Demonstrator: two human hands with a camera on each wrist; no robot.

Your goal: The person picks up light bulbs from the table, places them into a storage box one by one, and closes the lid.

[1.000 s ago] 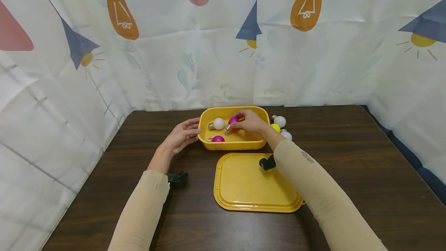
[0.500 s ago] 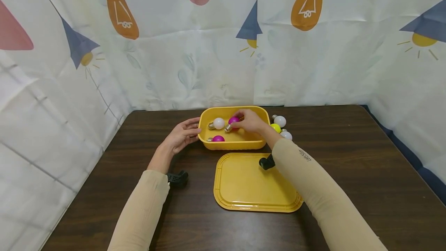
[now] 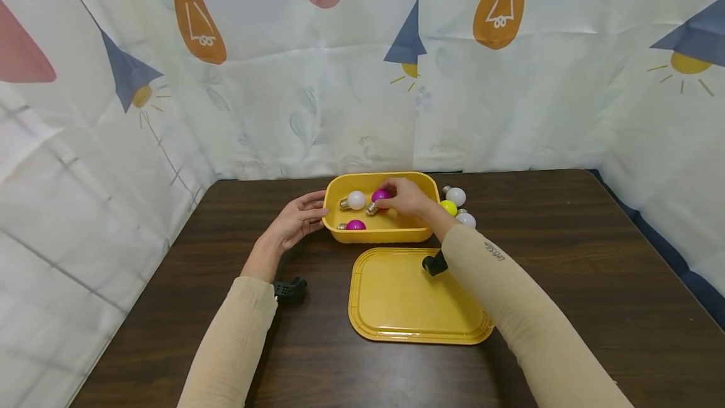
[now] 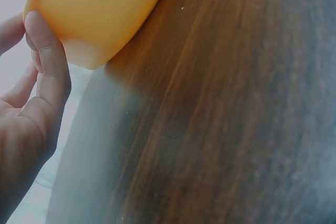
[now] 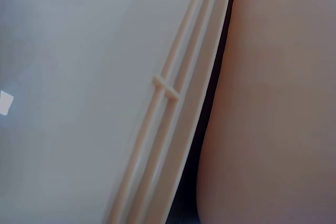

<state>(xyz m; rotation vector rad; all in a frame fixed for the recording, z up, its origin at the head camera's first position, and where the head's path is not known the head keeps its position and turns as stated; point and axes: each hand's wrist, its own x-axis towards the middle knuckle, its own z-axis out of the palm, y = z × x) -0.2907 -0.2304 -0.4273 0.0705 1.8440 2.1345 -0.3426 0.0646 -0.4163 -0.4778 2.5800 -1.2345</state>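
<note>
A yellow plastic bin (image 3: 379, 236) stands toward the back of the table. My right hand (image 3: 406, 198) reaches into it and pinches a magenta light bulb (image 3: 380, 196), whose metal screw base points toward the front left. Beside that lies a white bulb (image 3: 356, 200), and a second magenta bulb (image 3: 355, 225) sits by the front wall. At the bin's left end, my left hand (image 3: 297, 219) touches the wall with relaxed fingers. The left wrist view shows the thumb (image 4: 47, 51) against the bin's side (image 4: 105, 3). The right hand itself is outside its wrist view.
A yellow lid (image 3: 416, 298) lies flat in front of the bin, under my right forearm. Its ridged rim (image 5: 157, 129) fills much of the right wrist view. Right of the bin are two white bulbs (image 3: 455, 196) and a yellow one (image 3: 449, 208). A printed curtain (image 3: 340, 93) hangs behind.
</note>
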